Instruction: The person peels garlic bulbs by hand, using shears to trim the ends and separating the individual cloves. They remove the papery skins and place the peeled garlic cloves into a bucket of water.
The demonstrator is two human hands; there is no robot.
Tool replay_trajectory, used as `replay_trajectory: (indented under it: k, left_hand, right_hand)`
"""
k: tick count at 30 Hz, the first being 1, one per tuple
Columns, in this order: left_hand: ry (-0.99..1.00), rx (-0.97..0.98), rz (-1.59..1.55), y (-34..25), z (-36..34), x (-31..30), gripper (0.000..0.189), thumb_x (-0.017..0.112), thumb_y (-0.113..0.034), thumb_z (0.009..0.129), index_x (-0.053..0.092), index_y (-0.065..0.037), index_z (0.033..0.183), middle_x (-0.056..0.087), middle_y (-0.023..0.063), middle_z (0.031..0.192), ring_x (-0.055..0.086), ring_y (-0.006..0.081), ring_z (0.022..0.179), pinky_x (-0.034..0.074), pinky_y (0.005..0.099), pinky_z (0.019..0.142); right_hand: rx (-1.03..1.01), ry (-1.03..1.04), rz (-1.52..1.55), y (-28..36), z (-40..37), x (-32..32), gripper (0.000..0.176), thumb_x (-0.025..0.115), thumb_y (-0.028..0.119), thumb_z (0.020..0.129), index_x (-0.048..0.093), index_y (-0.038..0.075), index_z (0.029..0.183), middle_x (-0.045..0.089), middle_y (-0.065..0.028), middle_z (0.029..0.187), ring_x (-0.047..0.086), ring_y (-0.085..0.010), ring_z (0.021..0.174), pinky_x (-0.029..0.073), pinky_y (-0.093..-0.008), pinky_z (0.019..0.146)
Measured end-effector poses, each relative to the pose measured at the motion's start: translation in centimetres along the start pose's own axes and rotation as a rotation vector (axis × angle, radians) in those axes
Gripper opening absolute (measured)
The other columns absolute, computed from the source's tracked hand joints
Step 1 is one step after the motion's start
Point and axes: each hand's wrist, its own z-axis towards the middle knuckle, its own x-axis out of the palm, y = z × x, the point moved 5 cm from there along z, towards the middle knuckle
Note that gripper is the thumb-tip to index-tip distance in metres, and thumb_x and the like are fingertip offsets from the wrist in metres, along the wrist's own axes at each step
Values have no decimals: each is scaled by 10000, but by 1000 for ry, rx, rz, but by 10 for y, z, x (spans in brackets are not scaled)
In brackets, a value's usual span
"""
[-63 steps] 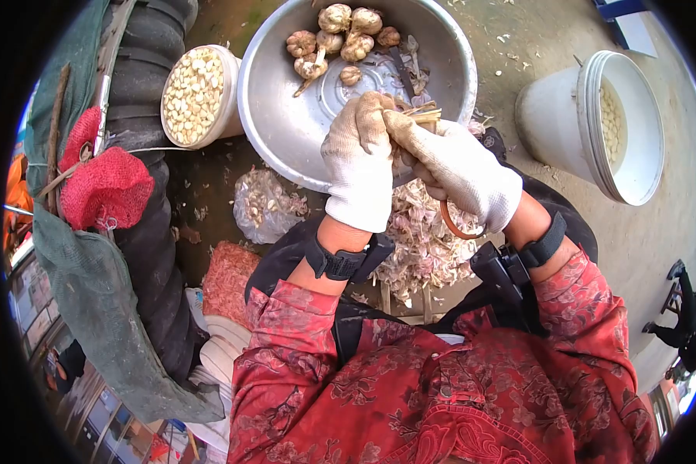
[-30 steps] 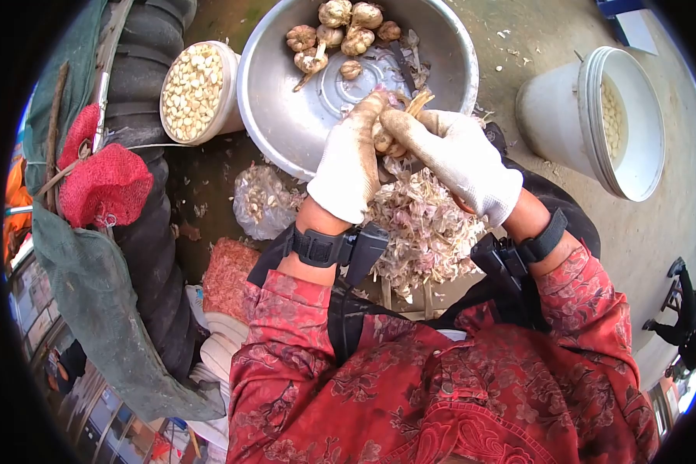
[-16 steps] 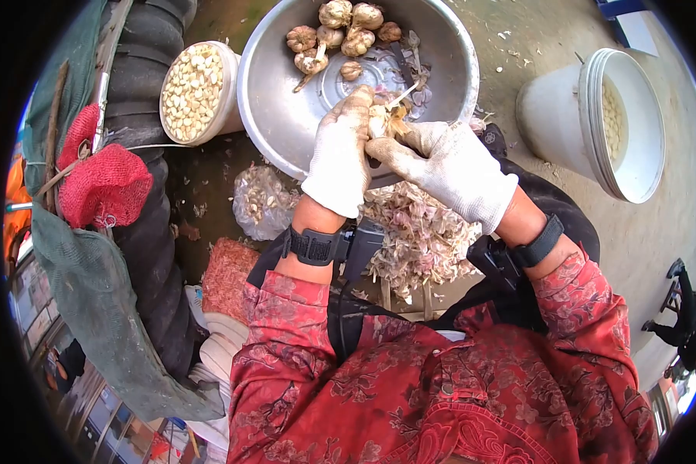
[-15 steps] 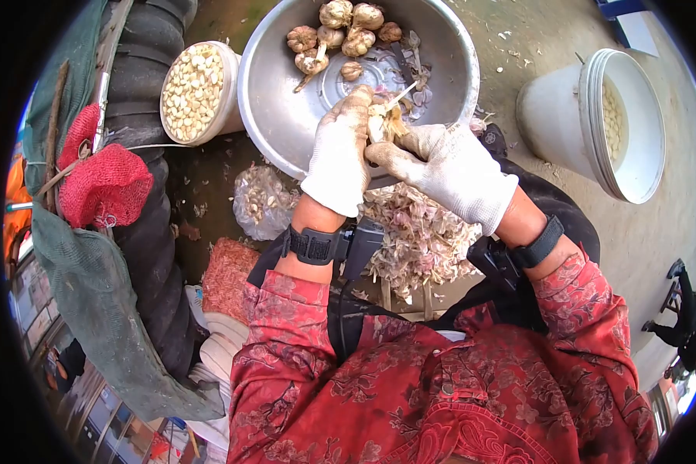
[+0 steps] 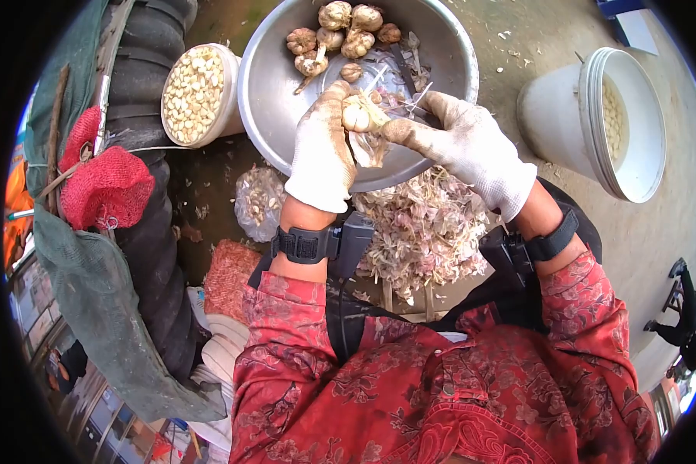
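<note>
My left hand (image 5: 323, 148), in a soiled white knit glove, is closed around a partly peeled garlic bulb (image 5: 356, 117) whose pale cloves show. Loose papery skin (image 5: 370, 148) hangs beneath the bulb. My right hand (image 5: 475, 147), gloved likewise, has its thumb at a strip of garlic skin (image 5: 379, 114) on the bulb's right side; its other fingers are curled beside a thin white strand. Both hands are over the near part of a metal basin (image 5: 274, 116). Several unpeeled garlic bulbs (image 5: 335, 15) and purple skins lie inside it.
A white bucket of peeled cloves (image 5: 195, 93) stands at the left, and a tilted white bucket (image 5: 553, 112) with cloves at the right. Below the basin lie a heap of garlic skins (image 5: 425, 224) and a plastic bag (image 5: 257, 203). Red netting (image 5: 107, 185) hangs far left.
My hands have moved apart, the left slightly left and the right to the right. The bulb has turned, showing its white cloves, with loose skin now hanging below it.
</note>
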Motion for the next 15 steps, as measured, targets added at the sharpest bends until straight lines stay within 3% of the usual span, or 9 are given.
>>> replay_trajectory:
  k: [2,4,6,7,8,10,11,15]
  left_hand:
    - [-41,14,44,2,-6,10,223,499,-261,956,562,-47,972,623,81,876,616,181,737,533,299,649]
    - [-81,28,90,0,-10,12,223,514,-254,949,580,-46,909,608,31,791,595,147,673,511,267,617]
    - [91,-124,31,3,-15,22,253,508,-271,952,589,-31,945,619,38,809,611,155,689,525,280,599]
    - [-88,-69,118,3,-21,29,280,509,-291,954,600,-28,981,630,41,823,621,151,690,533,283,576]
    - [-88,-67,118,4,-23,27,280,509,-291,954,600,-28,981,630,41,823,621,151,690,533,283,576]
    - [25,69,294,-3,-26,35,297,515,-306,952,608,-30,1005,644,49,849,634,146,705,541,271,577]
    - [-81,-111,200,3,-27,31,312,507,-321,955,614,-34,1016,651,51,868,646,140,737,551,265,602]
    - [24,-145,109,16,-19,20,317,496,-323,958,608,-37,1034,653,48,898,652,143,767,558,260,612]
  right_hand:
    - [-65,-152,83,-2,4,-6,496,670,425,812,622,-54,931,648,-169,764,604,-144,694,497,-317,641]
    - [-58,-133,23,3,1,-1,466,674,395,820,619,-43,969,654,-157,785,605,-137,710,496,-301,654]
    - [-151,-93,233,-1,1,11,412,670,359,829,631,-26,970,657,-141,786,603,-132,722,496,-298,665]
    - [-143,-38,283,-2,1,12,367,661,331,841,643,-12,968,659,-126,786,598,-133,723,493,-302,671]
    - [-144,-37,283,0,2,8,367,661,331,841,643,-12,968,659,-126,786,598,-133,723,493,-302,671]
    - [-51,-146,202,-7,6,-5,357,658,323,840,644,-17,947,661,-159,802,625,-175,719,496,-317,667]
    - [-85,-233,85,-11,8,-7,342,647,309,839,636,-18,936,657,-194,809,650,-231,725,498,-331,661]
    - [-32,-208,39,-4,1,-8,350,634,318,839,625,-18,934,649,-208,792,658,-260,727,501,-346,670]
